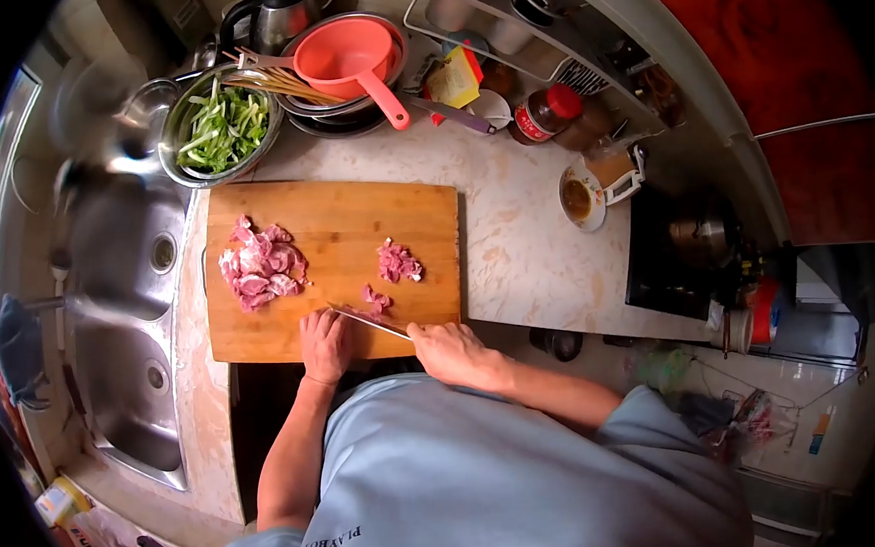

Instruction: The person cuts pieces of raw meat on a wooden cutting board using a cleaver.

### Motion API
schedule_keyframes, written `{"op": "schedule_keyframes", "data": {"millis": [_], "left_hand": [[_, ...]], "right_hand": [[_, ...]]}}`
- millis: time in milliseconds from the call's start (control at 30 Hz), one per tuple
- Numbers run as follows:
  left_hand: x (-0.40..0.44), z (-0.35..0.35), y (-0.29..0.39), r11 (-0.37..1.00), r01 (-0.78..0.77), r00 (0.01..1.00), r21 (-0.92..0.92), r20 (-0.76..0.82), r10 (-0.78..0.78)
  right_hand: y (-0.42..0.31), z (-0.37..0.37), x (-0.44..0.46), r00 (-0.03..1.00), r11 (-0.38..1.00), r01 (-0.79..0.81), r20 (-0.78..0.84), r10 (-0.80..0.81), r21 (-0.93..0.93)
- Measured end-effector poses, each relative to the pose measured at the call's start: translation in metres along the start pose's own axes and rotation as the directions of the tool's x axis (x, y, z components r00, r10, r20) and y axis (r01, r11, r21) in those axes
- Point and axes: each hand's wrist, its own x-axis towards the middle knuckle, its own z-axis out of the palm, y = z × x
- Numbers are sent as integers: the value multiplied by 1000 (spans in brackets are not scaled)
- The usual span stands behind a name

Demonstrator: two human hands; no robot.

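Note:
My right hand (455,355) is wrapped around the handle of a kitchen knife (379,324), whose blade lies slanted low over the front of the wooden cutting board (338,204). Close to the blade's tip, my left hand (326,344) rests on the board with its fingers curled together. Whatever lies beneath those fingers is hidden. Just beyond the blade is a small bit of cut raw meat (377,300). Farther back on the right sits a little pile of chopped meat (398,261). A larger heap of raw meat pieces (262,264) occupies the board's left side.
A bowl of cut greens (223,126) stands behind the board, beside stacked bowls and a red strainer (344,57). To the left is a double sink (126,338). A sauce dish (580,199), a red-lidded jar (548,113) and a stove (671,249) are on the right.

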Motion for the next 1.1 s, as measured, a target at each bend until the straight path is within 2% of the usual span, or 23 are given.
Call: {"op": "schedule_keyframes", "data": {"millis": [100,233,300,433,533,600,700,833,900,1100], "left_hand": [[1,1,-1,1000,-11,1000,-9,-21,11],[1,1,-1,1000,-6,1000,-9,-10,6],[0,1,-1,1000,0,1000,17,-4,0],[4,0,4,1000,2,1000,-9,-6,-2],[3,-6,4,1000,18,1000,-3,17,-18],[7,-5,4,995,39,997,-88,-70,-46],[3,-3,3,989,79,993,-125,-82,-89],[4,-3,2,997,32,996,-65,-76,-37],[3,-3,2,1000,11,1000,9,-23,-11],[2,-3,0,1000,18,999,8,-26,-18]], "right_hand": [[-3,-13,-10,986,997,-81,146,80,2],[-4,5,7,983,994,-106,152,99,38],[-2,20,25,997,996,-52,55,47,75],[18,1,41,990,973,-120,93,103,199],[18,-7,35,961,949,-221,-113,250,223],[18,-12,28,972,959,-198,-88,219,204],[3,-5,14,990,983,-125,-51,133,136],[0,6,9,998,996,-63,-8,63,69],[1,7,6,999,998,-30,16,29,60],[4,0,-2,995,997,-62,83,58,53]]}}
